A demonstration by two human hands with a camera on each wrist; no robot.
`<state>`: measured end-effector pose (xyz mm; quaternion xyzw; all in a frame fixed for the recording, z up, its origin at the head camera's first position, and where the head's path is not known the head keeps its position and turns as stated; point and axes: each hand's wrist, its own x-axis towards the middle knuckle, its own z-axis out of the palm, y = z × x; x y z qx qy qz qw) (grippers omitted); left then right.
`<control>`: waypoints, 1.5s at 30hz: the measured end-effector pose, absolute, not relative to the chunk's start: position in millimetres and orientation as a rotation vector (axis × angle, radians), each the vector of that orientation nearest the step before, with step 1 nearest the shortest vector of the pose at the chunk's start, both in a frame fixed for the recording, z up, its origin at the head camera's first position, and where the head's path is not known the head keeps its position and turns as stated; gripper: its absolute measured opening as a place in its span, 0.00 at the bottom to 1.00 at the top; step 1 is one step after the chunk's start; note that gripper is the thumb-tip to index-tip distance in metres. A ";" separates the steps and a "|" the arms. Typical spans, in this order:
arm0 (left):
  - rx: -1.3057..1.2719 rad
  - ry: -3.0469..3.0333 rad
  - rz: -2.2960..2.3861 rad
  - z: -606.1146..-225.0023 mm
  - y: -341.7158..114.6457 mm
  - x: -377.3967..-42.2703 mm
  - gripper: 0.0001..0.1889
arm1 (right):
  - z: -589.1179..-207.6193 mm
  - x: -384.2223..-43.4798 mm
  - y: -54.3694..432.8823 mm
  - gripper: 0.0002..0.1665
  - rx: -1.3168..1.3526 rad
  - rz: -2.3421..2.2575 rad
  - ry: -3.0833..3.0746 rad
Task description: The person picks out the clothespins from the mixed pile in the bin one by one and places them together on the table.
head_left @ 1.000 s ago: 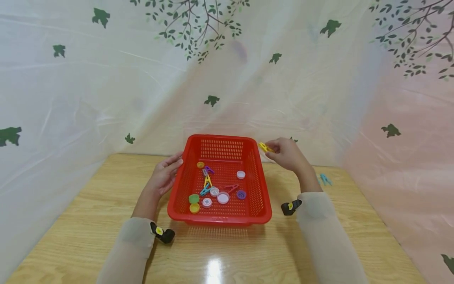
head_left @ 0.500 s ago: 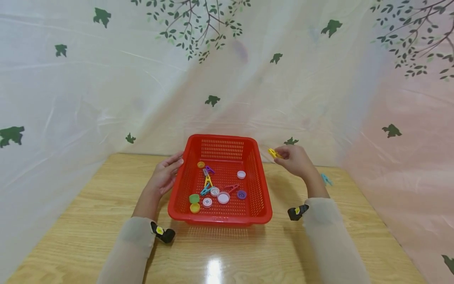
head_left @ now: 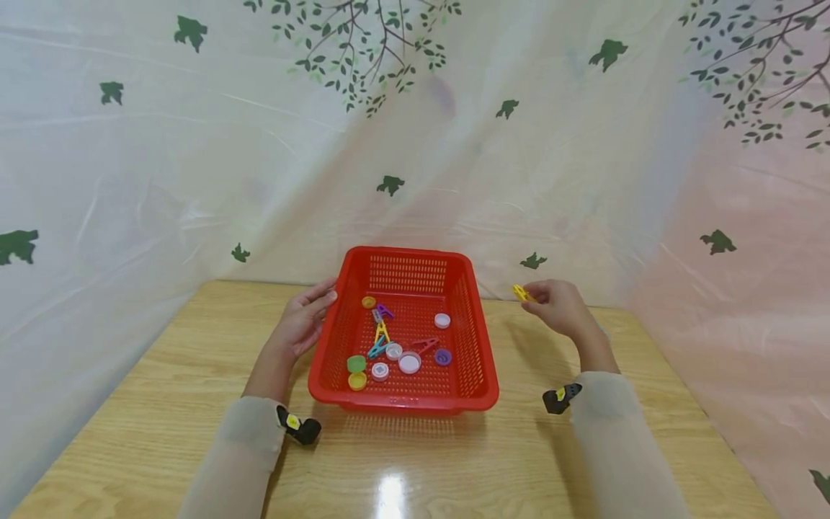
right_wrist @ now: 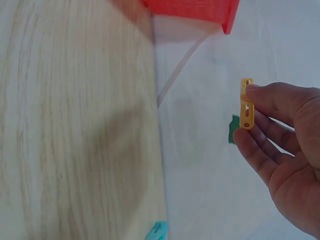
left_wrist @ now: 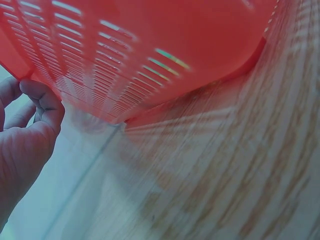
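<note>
A red plastic basket (head_left: 405, 402) with slotted walls stands on the wooden table. My left hand (head_left: 300, 322) grips its left rim; the left wrist view shows thumb and fingers pinching the edge. To the right of the basket, above the table, my right hand (head_left: 563, 310) pinches a yellow clothespin (right_wrist: 246, 117) between thumb and fingers. Inside the basket lie a yellow clothespin (head_left: 382, 332), a blue one (head_left: 377, 349), a red one (head_left: 426, 344) and a purple one (head_left: 384, 310). Several bottle caps share the basket floor, among them a green cap (head_left: 356, 364) and a purple cap (head_left: 442, 357).
A teal clothespin (right_wrist: 158, 231) lies on the table near its back edge, mostly behind my right wrist in the head view. Behind the wooden table (head_left: 149, 418) hangs a pale curtain (head_left: 292, 180) printed with leaves and branches.
My right hand has moved right, away from the basket and lower, carrying the yellow clothespin. It now mostly covers the teal clothespin. The left hand and the basket stay in place.
</note>
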<state>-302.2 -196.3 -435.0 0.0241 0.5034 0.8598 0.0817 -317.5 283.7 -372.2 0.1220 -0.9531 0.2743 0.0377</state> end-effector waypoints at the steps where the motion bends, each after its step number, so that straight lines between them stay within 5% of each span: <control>1: 0.073 1.506 2.567 -435.1 -196.4 -302.0 0.28 | -373.6 -317.0 285.8 0.24 0.372 0.844 -2.925; 45: 0.096 1.521 2.573 -437.2 -195.2 -302.1 0.29 | -428.7 -324.3 344.2 0.26 0.146 0.723 -3.117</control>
